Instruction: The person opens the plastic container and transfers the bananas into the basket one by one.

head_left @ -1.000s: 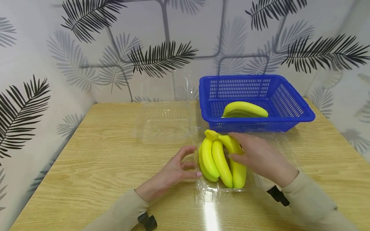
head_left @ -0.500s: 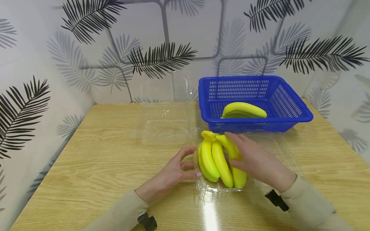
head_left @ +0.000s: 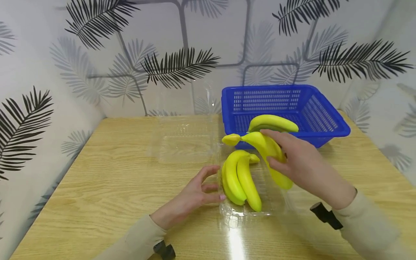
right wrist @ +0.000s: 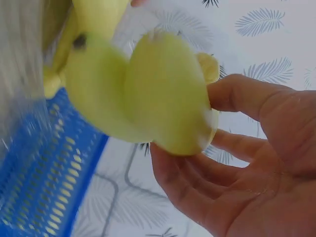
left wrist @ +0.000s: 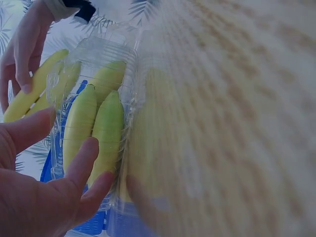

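My right hand grips a bunch of yellow bananas, held in the air above the right part of a clear plastic clamshell container. In the right wrist view, thumb and fingers pinch the bananas from the sides, with two banana ends toward the camera. Another bunch of bananas lies in the left part of that container. The fingers of my left hand rest against the container's left wall, spread and loosely bent. Seen from the left wrist, the bananas show through the clear wall.
Behind the container stands a blue perforated basket with more bananas inside. A second clear container sits open at the back middle, its lid leaning up by the leaf-patterned wall. Wooden tabletop extends to the left.
My right hand has lifted one bunch up out of the container, slightly toward the right and the basket. The other bunch stays inside. My left hand keeps its place.
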`<state>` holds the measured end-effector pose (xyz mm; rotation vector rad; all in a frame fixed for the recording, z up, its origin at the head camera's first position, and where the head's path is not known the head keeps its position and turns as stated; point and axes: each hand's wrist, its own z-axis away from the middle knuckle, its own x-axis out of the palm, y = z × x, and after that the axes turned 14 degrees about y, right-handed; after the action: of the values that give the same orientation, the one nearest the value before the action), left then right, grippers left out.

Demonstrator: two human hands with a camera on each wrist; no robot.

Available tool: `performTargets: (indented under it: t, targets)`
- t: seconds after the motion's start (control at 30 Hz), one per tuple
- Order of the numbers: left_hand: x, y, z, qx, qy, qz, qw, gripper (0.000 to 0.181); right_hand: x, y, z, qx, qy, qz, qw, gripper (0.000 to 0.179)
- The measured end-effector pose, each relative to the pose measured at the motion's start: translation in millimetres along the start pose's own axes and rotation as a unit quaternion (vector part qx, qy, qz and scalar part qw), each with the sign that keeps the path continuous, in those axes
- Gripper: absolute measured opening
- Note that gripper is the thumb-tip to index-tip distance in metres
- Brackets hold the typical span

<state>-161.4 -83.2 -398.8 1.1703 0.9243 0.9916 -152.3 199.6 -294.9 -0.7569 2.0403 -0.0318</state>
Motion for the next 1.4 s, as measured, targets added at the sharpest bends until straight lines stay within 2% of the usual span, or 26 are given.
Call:
performTargets:
  t: [0.17, 0.4, 0.5, 0.73, 0.93, 1.1, 1.4]
  targets:
    - [-0.7, 1.3, 0.9, 0.001, -0.002, -0.003, 1.0, 0.08, -15, 19, -23.4, -0.004, 0.007, 0.031, 0.9995, 0.061]
    - [-0.3, 1.6, 1.5, -0.007, -0.008, 0.01, 0.9999, 0.079, -18, 56, -65.0, -0.014, -0.009, 0.045, 0.9989, 0.057]
    - [-1.0, 1.6, 2.2, -0.01, -0.007, 0.011, 0.9999, 0.079, -12, 69, -82.1, -0.022, -0.014, 0.047, 0.9986, 0.056]
    - [-1.7, 2.0, 2.6, -0.015, -0.005, 0.005, 0.9999, 0.079, 15, 95, -111.1, 0.006, -0.064, 0.054, 0.9965, 0.051]
    - [-1.7, 1.7, 2.8, -0.012, -0.004, 0.007, 0.9999, 0.079, 36, 118, -123.7, 0.049, -0.107, 0.05, 0.9918, 0.053]
    - [-1.1, 0.3, 2.7, -0.009, 0.0, 0.009, 0.9999, 0.078, 49, 132, -128.5, 0.061, -0.133, 0.056, 0.9877, 0.052]
    - [-2.1, -0.6, 1.3, -0.003, 0.0, 0.01, 0.9999, 0.077, 60, 141, -134.1, 0.095, -0.142, 0.057, 0.9836, 0.047]
